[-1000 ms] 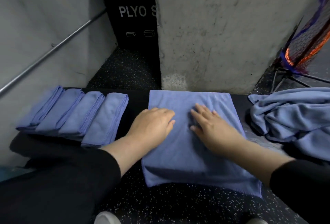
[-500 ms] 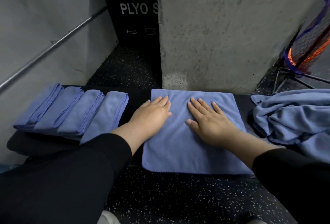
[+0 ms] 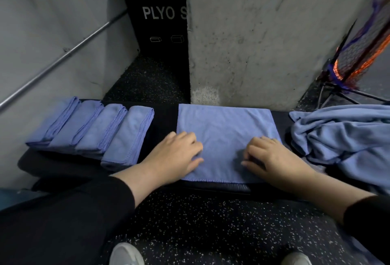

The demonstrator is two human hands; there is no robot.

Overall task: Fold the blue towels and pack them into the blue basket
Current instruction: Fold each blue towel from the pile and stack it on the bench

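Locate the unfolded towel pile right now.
Head view, far right: the unfolded towel pile lies crumpled on the dark bench, right of the flat towel.
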